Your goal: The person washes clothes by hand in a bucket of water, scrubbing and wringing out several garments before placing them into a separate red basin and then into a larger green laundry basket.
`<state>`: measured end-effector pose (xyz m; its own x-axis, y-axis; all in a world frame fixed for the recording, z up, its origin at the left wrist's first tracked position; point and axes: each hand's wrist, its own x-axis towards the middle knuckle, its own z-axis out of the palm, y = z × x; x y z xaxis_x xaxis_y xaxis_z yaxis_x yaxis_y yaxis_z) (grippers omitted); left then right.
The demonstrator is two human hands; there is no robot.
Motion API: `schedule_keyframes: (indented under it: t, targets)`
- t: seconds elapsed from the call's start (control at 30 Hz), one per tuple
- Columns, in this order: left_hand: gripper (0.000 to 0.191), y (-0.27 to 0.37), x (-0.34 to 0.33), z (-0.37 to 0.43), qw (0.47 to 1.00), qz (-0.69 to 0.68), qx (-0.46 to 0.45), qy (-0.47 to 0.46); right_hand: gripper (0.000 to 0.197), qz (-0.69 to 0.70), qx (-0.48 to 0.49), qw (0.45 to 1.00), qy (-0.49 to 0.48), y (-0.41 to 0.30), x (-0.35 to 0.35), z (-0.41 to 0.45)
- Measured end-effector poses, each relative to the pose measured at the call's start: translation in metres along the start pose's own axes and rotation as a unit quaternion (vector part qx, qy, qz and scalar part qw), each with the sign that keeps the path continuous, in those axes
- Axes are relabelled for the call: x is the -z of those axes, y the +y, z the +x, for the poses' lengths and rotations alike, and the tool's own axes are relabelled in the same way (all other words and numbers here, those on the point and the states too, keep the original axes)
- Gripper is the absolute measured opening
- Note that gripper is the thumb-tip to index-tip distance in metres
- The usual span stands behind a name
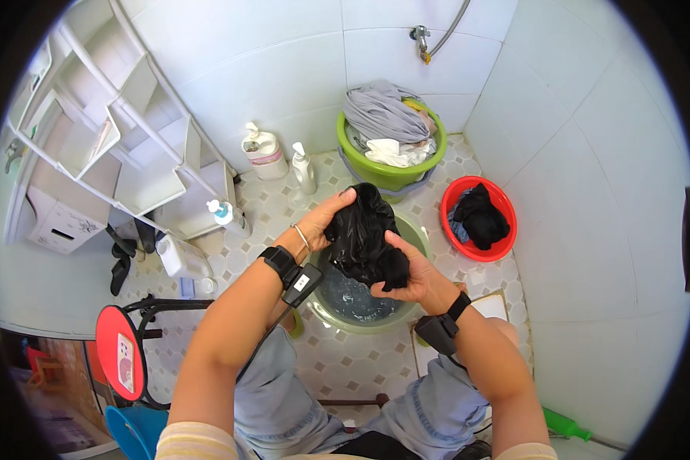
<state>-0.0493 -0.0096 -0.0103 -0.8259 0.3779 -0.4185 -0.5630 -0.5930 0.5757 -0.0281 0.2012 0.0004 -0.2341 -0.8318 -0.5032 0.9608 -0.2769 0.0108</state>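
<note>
Wet black cloth [363,236] is stretched between my two hands above a pale green basin [418,230] that holds cloudy, slightly foamy water [351,296]. My left hand [321,221] grips its upper left side, thumb on top. Lower right, my right hand [409,267] holds a bunched end of it, with the thumb and fingers around the cloth. Both wrists wear black straps with small dark devices, and a bracelet circles the left one.
A green bucket [388,172] heaped with clothes stands behind the basin. At right is a red basin [478,259] with black and blue cloth. Pump bottles [264,158] [303,172], a white jug [181,259], a white shelf rack [149,190] and a red stool [106,351] are at left.
</note>
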Motion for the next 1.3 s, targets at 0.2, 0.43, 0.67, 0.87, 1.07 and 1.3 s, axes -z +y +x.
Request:
schedule_keyframes:
  t: [0.2, 0.43, 0.67, 0.87, 1.07, 1.3]
  targets:
    - [0.038, -0.009, -0.002, 0.012, 0.994, 0.068, -0.021, 0.081, 0.069, -0.31, 0.178, 0.93, 0.082, 0.007, 0.007, 0.01]
    - [0.036, -0.036, 0.011, 0.021, 0.982, 0.025, -0.034, 0.183, 0.092, -0.678, 0.273, 0.64, 0.235, 0.012, 0.0, 0.02]
    - [0.037, -0.065, 0.012, 0.044, 0.934, 0.01, -0.13, 0.334, 0.071, -0.769, 0.297, 0.431, 0.366, 0.026, 0.011, 0.036]
    - [0.047, -0.076, 0.034, 0.055, 0.892, -0.014, -0.084, 0.443, 0.108, -0.833, 0.276, 0.35, 0.327, 0.038, 0.009, 0.033]
    - [0.052, -0.085, 0.045, 0.056, 0.883, 0.003, -0.051, 0.466, 0.122, -0.82, 0.25, 0.401, 0.321, 0.035, 0.011, 0.034]
    - [0.035, -0.019, -0.032, 0.02, 0.948, 0.182, 0.068, 0.252, 0.063, -0.444, 0.232, 0.857, 0.124, -0.016, 0.05, 0.04]
